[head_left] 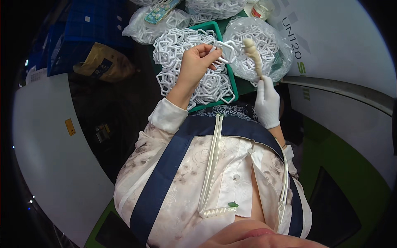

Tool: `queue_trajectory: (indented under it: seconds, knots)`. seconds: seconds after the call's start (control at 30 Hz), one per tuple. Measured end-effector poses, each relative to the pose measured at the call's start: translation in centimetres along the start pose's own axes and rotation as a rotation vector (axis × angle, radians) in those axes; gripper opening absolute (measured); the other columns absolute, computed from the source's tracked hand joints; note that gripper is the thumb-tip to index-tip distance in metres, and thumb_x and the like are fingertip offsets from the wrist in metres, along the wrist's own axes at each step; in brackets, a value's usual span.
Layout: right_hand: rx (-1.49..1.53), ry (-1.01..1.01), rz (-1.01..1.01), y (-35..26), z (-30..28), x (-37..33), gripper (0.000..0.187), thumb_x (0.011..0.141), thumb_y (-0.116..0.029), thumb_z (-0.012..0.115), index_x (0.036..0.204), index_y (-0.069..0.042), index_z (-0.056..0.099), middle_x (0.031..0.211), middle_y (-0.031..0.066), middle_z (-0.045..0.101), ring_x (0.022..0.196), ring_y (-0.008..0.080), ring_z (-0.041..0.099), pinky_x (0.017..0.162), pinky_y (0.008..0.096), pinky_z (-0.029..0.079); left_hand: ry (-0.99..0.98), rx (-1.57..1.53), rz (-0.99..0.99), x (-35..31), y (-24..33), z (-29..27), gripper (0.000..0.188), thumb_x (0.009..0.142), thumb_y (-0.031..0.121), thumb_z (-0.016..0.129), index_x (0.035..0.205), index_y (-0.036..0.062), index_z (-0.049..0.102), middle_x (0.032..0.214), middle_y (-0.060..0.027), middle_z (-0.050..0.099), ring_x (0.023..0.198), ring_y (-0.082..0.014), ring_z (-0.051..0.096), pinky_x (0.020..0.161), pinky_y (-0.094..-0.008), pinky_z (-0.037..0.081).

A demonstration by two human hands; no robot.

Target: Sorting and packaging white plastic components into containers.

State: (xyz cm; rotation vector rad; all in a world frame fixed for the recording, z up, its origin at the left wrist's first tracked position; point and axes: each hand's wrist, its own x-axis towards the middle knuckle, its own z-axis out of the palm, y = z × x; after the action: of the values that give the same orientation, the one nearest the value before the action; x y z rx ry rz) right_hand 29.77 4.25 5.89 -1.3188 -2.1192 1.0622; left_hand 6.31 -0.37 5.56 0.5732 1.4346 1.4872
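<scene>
My bare left hand point(197, 68) pinches a white angular plastic frame point(228, 50) between thumb and fingers; one or two more frames may be in the same grip. It is above a green crate point(234, 84) heaped with similar white frames point(175, 46). In a white glove, my right hand point(267, 103) is closed around the lower end of a short stick point(254, 58). The stick points up and away, its upper part wrapped in lumpy cream material. Behind it is a clear plastic bag point(283, 66), open at the top, with more white frames inside. The stick and the held frame are apart.
More filled clear bags point(136, 29) stand at the back, one with a patterned blue-green packet point(162, 11) on it. A glass jar point(262, 9) is at the far right. Blue crates point(89, 33) and a brown sack point(103, 62) are at left; a white machine panel point(331, 37) borders the right.
</scene>
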Motion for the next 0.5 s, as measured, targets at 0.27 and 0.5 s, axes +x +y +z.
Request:
queue_trajectory:
  seconds: [0.27, 0.5]
  knots:
    - [0.257, 0.011, 0.103, 1.6, -0.5, 2.1, 0.020, 0.104, -0.016, 0.048, 0.109, -0.001, 0.059, 0.071, 0.0021, 0.051, 0.061, 0.0085, 0.045, 0.058, 0.0251, 0.039, -0.103, 0.008, -0.014, 0.2, 0.1, 1.1, 0.017, 0.091, 0.017, 0.071, 0.094, 0.0003, 0.069, 0.085, -0.0049, 0.072, 0.070, -0.0069, 0.064, 0.058, -0.0193, 0.050]
    - [0.552, -0.019, 0.151, 1.3, -0.7, 2.5, 0.024, 0.104, -0.019, 0.048, 0.106, 0.001, 0.061, 0.078, -0.0007, 0.051, 0.070, 0.0075, 0.042, 0.065, 0.0255, 0.039, -0.026, 0.164, 0.238, 4.8, 3.7, 0.9, 0.017, 0.089, 0.017, 0.073, 0.093, -0.0001, 0.071, 0.081, -0.0037, 0.071, 0.066, -0.0076, 0.064, 0.055, -0.0205, 0.050]
